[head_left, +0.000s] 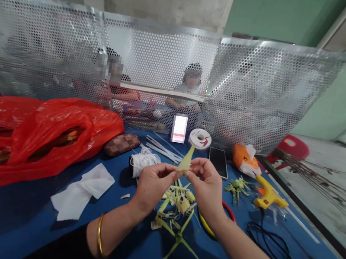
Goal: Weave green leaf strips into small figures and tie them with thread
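Observation:
Between both hands a pale green leaf piece (185,162) points up, wide at its base and narrow at the tip. My left hand (154,186) pinches the base from the left, with a gold bangle on that wrist. From the right, my right hand (205,188) holds the same base between thumb and fingers. Cut leaf scraps (181,201) lie on the blue table just below the hands. Nearer the front edge is a knotted leaf shape (178,237) with several long arms. Scissors with red and yellow handles (208,227) are partly hidden under my right forearm.
A red plastic bag (94,128), white tissue (84,192) and white cord spool (144,161) lie left. Rightward are a ribbon roll (200,138), phone (218,162), tissue pack (247,159), yellow glue gun (269,195) and black cable (268,245). Behind a perforated metal screen (171,55) sit people.

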Demonstrator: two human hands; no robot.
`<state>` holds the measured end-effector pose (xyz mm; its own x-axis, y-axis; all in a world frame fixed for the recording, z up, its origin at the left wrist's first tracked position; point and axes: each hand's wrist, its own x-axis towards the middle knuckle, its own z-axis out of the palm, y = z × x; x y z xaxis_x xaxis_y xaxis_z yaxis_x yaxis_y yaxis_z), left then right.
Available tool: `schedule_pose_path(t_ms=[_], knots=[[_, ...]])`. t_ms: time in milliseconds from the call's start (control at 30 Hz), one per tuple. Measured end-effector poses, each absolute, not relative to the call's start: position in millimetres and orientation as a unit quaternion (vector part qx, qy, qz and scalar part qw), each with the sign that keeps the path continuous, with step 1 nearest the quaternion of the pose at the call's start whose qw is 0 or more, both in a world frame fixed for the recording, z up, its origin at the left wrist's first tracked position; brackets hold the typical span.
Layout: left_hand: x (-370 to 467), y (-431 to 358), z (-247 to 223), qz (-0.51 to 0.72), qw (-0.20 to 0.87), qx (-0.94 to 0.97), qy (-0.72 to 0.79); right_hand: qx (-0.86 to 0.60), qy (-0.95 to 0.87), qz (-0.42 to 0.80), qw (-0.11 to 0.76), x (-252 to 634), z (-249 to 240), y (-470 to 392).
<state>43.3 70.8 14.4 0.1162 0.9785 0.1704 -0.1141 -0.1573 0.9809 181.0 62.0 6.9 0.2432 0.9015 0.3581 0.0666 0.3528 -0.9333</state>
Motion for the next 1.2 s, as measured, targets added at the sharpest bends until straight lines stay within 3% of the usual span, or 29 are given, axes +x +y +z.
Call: schedule_pose_path(t_ms=[167,367,600,900,1200], knots=[[40.6,72.9,16.0,0.515,0.465,0.584,0.421,-0.466,-0.530,0.316,0.634,181.2,3.2,64.5],[41.5,72.1,27.3,0.490,0.639,0.389,0.449,-0.443,-0.608,0.253,0.608,181.4,4.7,60.3],[41.2,71.0,26.5,0.476,0.695,0.336,0.420,-0.423,-0.679,0.160,0.578,185.7,7.5,58.7],[46.9,67.8,19.6,0.530,0.664,0.354,0.391,-0.417,-0.674,0.164,0.587,184.9,7.6,59.6],[46.8,71.0,11.9,0.561,0.558,0.471,0.390,-0.461,-0.627,0.211,0.592,181.3,8.3,57.4]])
